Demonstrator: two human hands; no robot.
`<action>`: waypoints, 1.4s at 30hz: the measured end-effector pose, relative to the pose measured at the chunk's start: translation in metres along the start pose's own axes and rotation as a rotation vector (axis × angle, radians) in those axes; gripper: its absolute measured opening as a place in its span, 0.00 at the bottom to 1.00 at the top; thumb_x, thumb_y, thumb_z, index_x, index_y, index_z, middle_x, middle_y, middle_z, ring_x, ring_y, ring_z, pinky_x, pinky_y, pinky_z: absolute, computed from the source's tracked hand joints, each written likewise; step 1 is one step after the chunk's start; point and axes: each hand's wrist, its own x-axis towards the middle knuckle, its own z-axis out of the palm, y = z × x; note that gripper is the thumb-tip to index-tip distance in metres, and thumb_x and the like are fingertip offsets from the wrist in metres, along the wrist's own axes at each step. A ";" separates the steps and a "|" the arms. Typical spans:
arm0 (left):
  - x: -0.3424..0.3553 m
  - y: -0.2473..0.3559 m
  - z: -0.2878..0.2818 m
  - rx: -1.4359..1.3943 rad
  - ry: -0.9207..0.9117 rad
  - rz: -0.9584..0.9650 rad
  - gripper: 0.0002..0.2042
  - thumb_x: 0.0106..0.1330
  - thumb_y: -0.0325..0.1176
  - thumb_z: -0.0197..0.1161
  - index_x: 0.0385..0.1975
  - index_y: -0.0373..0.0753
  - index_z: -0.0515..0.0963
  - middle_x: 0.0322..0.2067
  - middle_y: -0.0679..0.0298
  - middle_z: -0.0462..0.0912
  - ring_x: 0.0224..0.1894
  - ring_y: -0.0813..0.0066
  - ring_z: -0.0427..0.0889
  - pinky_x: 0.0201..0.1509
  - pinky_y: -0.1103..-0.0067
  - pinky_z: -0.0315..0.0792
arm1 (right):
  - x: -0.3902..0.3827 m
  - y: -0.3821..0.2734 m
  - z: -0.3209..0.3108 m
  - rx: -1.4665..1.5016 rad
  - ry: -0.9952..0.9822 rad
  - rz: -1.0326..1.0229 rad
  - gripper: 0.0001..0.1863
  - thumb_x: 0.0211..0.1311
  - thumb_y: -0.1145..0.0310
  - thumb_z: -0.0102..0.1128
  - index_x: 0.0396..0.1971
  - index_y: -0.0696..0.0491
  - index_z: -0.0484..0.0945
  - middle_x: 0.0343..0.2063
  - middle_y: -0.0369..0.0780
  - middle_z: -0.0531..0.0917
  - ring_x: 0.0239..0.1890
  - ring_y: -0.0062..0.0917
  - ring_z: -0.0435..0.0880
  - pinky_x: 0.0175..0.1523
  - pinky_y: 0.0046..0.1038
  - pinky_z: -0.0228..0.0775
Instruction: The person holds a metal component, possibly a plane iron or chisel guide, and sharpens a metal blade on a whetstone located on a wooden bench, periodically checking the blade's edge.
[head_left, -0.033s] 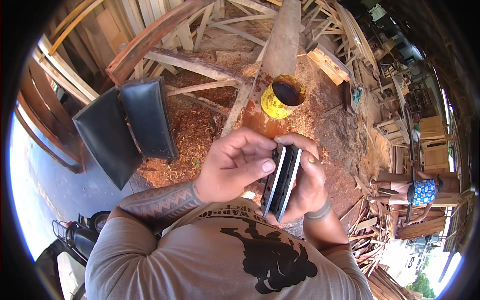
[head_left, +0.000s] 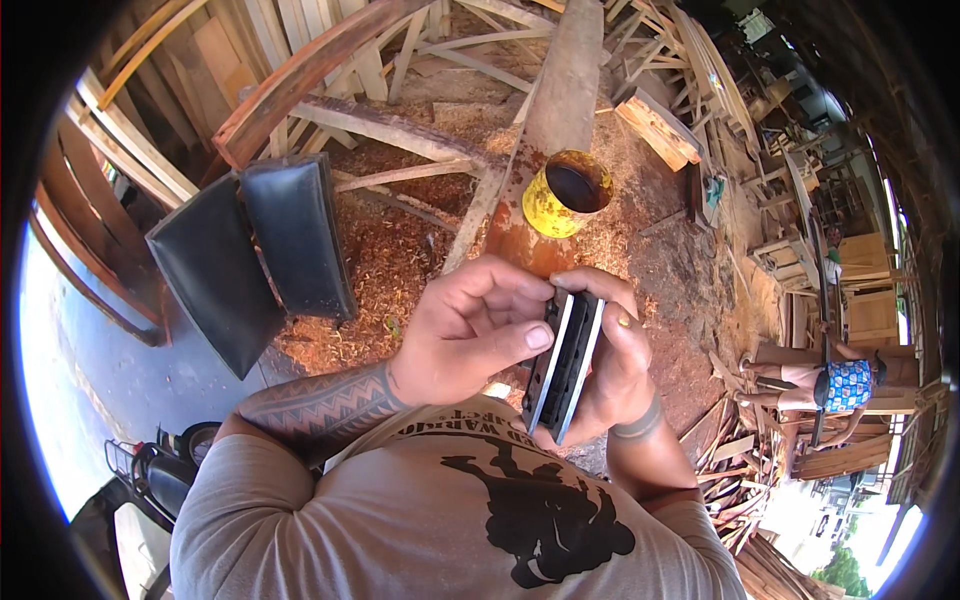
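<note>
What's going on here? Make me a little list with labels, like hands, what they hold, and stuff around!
left hand: left hand pinches the near edge of the dark flat pieces
right hand: right hand cups them from behind
held thing: dark flat pieces with pale edges, stacked, held upright
ahead: yellow can, open, on a rusty beam
left side: black cushions
ground: sawdust, wooden slats

1. Two hands: the left hand (head_left: pixel 470 330) and the right hand (head_left: pixel 620 370).
2. One flat black block (head_left: pixel 565 365) with pale edges, between them.
3. One yellow can (head_left: pixel 560 195).
4. Two black cushions (head_left: pixel 255 260).
5. One other person (head_left: pixel 840 380).
</note>
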 end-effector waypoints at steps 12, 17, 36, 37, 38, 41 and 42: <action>0.009 -0.007 -0.012 -0.196 -0.023 -0.272 0.21 0.75 0.22 0.71 0.64 0.33 0.71 0.52 0.56 0.87 0.51 0.74 0.89 0.47 0.78 0.87 | -0.024 0.025 0.013 0.256 0.090 0.037 0.83 0.38 0.53 0.98 0.88 0.48 0.41 0.74 0.65 0.65 0.71 0.50 0.76 0.72 0.49 0.71; 0.005 -0.020 -0.015 -0.377 0.104 -0.498 0.22 0.77 0.28 0.70 0.66 0.37 0.71 0.53 0.58 0.85 0.52 0.70 0.89 0.53 0.73 0.88 | -0.031 0.031 0.010 0.282 0.071 0.139 0.88 0.33 0.55 1.00 0.87 0.54 0.37 0.69 0.60 0.69 0.68 0.46 0.77 0.71 0.47 0.72; -0.012 -0.051 -0.005 -0.352 0.181 -0.543 0.21 0.88 0.49 0.57 0.65 0.38 0.76 0.46 0.64 0.86 0.45 0.75 0.90 0.54 0.74 0.86 | -0.033 0.041 0.028 0.084 -0.047 0.181 0.86 0.29 0.55 0.98 0.86 0.54 0.42 0.70 0.58 0.71 0.65 0.46 0.76 0.69 0.46 0.72; -0.013 -0.053 -0.007 -0.358 0.154 -0.526 0.21 0.87 0.49 0.57 0.65 0.38 0.76 0.46 0.64 0.86 0.45 0.76 0.89 0.53 0.74 0.86 | -0.033 0.043 0.028 0.105 -0.055 0.166 0.88 0.27 0.54 0.99 0.87 0.54 0.41 0.71 0.58 0.71 0.66 0.47 0.75 0.70 0.46 0.71; -0.013 -0.054 -0.009 -0.364 0.125 -0.510 0.21 0.87 0.49 0.57 0.65 0.38 0.76 0.45 0.65 0.85 0.45 0.76 0.89 0.53 0.75 0.85 | -0.032 0.044 0.028 0.108 -0.054 0.165 0.88 0.27 0.54 0.99 0.87 0.54 0.41 0.71 0.58 0.71 0.66 0.47 0.75 0.70 0.46 0.71; -0.009 -0.051 -0.010 -0.352 0.138 -0.469 0.21 0.87 0.49 0.57 0.66 0.39 0.75 0.46 0.64 0.86 0.44 0.76 0.89 0.49 0.74 0.86 | -0.026 0.043 0.026 0.209 -0.036 0.144 0.92 0.28 0.49 1.00 0.87 0.56 0.36 0.73 0.58 0.70 0.72 0.47 0.73 0.73 0.46 0.69; -0.007 -0.052 -0.009 -0.315 0.155 -0.452 0.22 0.87 0.50 0.57 0.67 0.38 0.74 0.44 0.64 0.86 0.42 0.76 0.89 0.45 0.75 0.86 | -0.024 0.042 0.027 0.485 0.053 0.232 0.91 0.30 0.47 1.00 0.88 0.56 0.36 0.73 0.57 0.70 0.73 0.46 0.72 0.74 0.45 0.68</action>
